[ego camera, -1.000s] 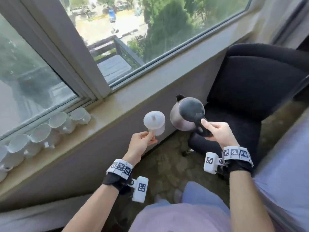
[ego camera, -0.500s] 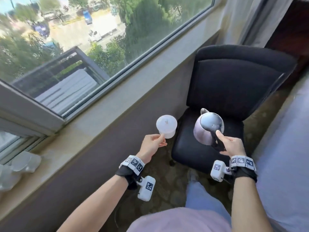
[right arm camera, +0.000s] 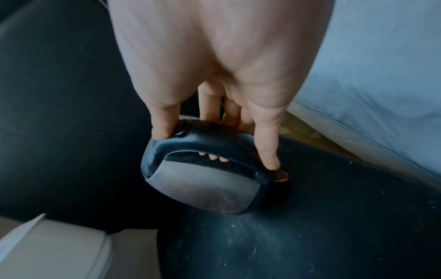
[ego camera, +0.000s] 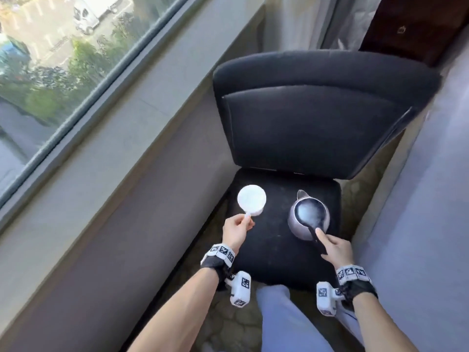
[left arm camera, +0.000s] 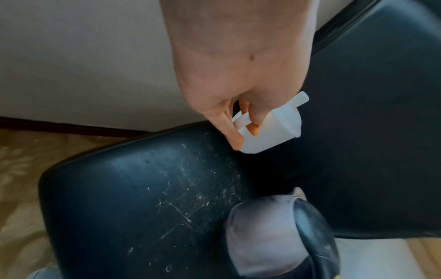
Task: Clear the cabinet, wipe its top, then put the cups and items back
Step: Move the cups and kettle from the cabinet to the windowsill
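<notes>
My left hand [ego camera: 238, 231] holds a white lidded cup [ego camera: 251, 203] by its handle, just above the left side of a black chair seat [ego camera: 274, 247]. In the left wrist view my fingers [left arm camera: 235, 136] curl through the handle of the cup [left arm camera: 272, 130]. My right hand [ego camera: 332, 246] grips the black handle of a steel kettle [ego camera: 308, 219] with a dark lid, low over the right side of the seat. In the right wrist view my fingers [right arm camera: 266, 143] wrap the handle and the kettle [right arm camera: 203, 186] hangs close to the seat; contact is unclear.
The black chair [ego camera: 317, 115] stands in the corner, its backrest facing me. A grey window sill [ego camera: 121, 128] and wall run along the left. A bed with a pale blue cover [ego camera: 421, 212] lies to the right. A dark wooden cabinet [ego camera: 416, 24] stands at the back right behind curtains.
I have turned right from the sill with its row of cups. Both hands have carried the cup and kettle down over the chair seat.
</notes>
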Motion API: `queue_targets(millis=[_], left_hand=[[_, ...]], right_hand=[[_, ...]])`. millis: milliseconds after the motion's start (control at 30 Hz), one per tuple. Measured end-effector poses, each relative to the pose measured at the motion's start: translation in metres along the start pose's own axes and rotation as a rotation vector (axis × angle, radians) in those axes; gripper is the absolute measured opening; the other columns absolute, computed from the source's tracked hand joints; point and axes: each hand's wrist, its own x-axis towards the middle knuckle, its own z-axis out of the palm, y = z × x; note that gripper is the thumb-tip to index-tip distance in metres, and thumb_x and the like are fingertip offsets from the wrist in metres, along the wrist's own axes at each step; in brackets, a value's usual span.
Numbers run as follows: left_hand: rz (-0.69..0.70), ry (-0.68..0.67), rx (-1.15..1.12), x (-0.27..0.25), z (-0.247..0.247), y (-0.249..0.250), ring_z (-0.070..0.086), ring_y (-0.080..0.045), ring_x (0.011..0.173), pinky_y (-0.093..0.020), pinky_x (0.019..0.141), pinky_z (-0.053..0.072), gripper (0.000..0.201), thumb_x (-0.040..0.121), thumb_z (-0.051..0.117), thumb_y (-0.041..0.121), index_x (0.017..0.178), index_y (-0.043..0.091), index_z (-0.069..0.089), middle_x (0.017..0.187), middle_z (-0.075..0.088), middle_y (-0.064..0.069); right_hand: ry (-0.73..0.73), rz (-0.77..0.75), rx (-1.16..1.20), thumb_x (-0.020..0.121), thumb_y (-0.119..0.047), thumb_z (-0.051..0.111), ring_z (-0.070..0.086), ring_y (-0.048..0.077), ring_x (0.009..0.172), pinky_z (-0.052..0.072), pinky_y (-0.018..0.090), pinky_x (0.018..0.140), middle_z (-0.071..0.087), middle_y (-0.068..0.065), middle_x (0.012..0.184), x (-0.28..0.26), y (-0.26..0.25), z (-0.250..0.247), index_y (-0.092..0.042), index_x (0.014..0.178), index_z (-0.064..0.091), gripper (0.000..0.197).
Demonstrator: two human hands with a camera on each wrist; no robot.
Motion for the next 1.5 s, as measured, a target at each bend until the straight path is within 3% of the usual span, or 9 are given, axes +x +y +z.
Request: queue_targets(millis=[100, 400, 467, 567, 767, 1000, 1233, 1367, 1500], left_hand=[[-0.053, 0.022, -0.02, 0.042, 0.022, -0.016, 0.076, -0.023, 0.09, -0.029, 0.091, 0.059, 0.03, 0.102, 0.064, 0.019, 0.076, 0.009, 0.074, 0.078, 0.074, -0.004], [-0.156, 0.049, -0.025, 0.118, 0.046, -0.049, 0.07, -0.018, 0.087, -0.03, 0.093, 0.057, 0.032, 0.101, 0.065, 0.019, 0.071, 0.017, 0.076, 0.078, 0.073, -0.004], [-0.177, 0.049, -0.025, 0.134, 0.049, -0.054, 0.07, -0.018, 0.089, -0.027, 0.091, 0.056, 0.03, 0.101, 0.065, 0.018, 0.073, 0.015, 0.075, 0.079, 0.073, -0.004], [-0.209, 0.062, -0.059, 0.154, 0.056, -0.061, 0.07, -0.021, 0.092, -0.03, 0.097, 0.056, 0.025, 0.101, 0.065, 0.012, 0.077, 0.013, 0.074, 0.081, 0.073, -0.005], [-0.246, 0.05, -0.117, 0.18, 0.07, -0.067, 0.069, -0.019, 0.094, -0.017, 0.085, 0.055, 0.018, 0.102, 0.063, 0.013, 0.086, 0.01, 0.072, 0.093, 0.072, -0.011], [-0.28, 0.012, -0.055, 0.194, 0.072, -0.089, 0.067, -0.022, 0.096, -0.033, 0.1, 0.054, 0.014, 0.102, 0.061, 0.009, 0.092, 0.005, 0.071, 0.091, 0.071, -0.009], [-0.307, -0.007, 0.215, 0.181, 0.061, -0.074, 0.065, -0.026, 0.107, -0.036, 0.096, 0.055, 0.02, 0.097, 0.066, 0.009, 0.117, 0.014, 0.064, 0.121, 0.069, -0.011], [-0.168, -0.052, 0.792, 0.142, 0.041, -0.037, 0.057, -0.03, 0.129, -0.031, 0.109, 0.042, 0.051, 0.096, 0.067, 0.022, 0.142, 0.005, 0.051, 0.139, 0.06, -0.014], [0.043, -0.079, 1.048, 0.083, 0.01, 0.013, 0.055, -0.034, 0.128, -0.042, 0.104, 0.047, 0.053, 0.097, 0.063, 0.025, 0.144, 0.006, 0.045, 0.14, 0.054, -0.015]], right_hand=[[-0.017, 0.009, 0.047, 0.081, -0.049, 0.08, 0.06, 0.017, 0.088, 0.061, 0.055, 0.082, 0.065, 0.008, 0.084, 0.034, -0.009, 0.005, -0.025, 0.071, 0.08, 0.026], [-0.018, -0.003, 0.022, 0.075, -0.064, 0.074, 0.054, 0.023, 0.077, 0.047, 0.038, 0.071, 0.059, 0.009, 0.078, 0.116, -0.012, 0.029, -0.012, 0.085, 0.075, 0.053], [-0.022, -0.003, -0.011, 0.078, -0.066, 0.069, 0.058, 0.024, 0.078, 0.048, 0.038, 0.074, 0.067, 0.01, 0.08, 0.125, -0.005, 0.03, -0.02, 0.086, 0.077, 0.047], [-0.032, -0.03, -0.093, 0.093, -0.051, 0.062, 0.065, 0.024, 0.088, 0.05, 0.038, 0.084, 0.073, 0.009, 0.091, 0.123, -0.003, 0.029, -0.019, 0.092, 0.076, 0.035], [-0.066, -0.083, -0.272, 0.104, -0.037, 0.051, 0.058, 0.011, 0.081, 0.041, 0.021, 0.069, 0.066, 0.004, 0.089, 0.125, -0.004, 0.03, -0.015, 0.094, 0.065, 0.029], [-0.111, -0.079, -0.356, 0.104, -0.042, 0.05, 0.061, 0.019, 0.089, 0.04, 0.032, 0.074, 0.068, 0.005, 0.095, 0.129, -0.007, 0.026, -0.012, 0.104, 0.067, 0.034], [-0.093, -0.012, -0.342, 0.103, -0.046, 0.051, 0.063, 0.023, 0.097, 0.042, 0.032, 0.085, 0.069, 0.004, 0.102, 0.127, -0.006, 0.026, -0.014, 0.109, 0.069, 0.037], [0.07, 0.057, -0.412, 0.101, -0.032, 0.057, 0.06, 0.035, 0.109, 0.046, 0.039, 0.093, 0.063, 0.012, 0.12, 0.11, -0.02, 0.042, -0.007, 0.124, 0.061, 0.035], [0.124, 0.03, -0.539, 0.096, -0.022, 0.059, 0.045, 0.046, 0.131, 0.043, 0.051, 0.106, 0.042, 0.024, 0.147, 0.072, -0.055, 0.069, -0.009, 0.148, 0.042, 0.056]])
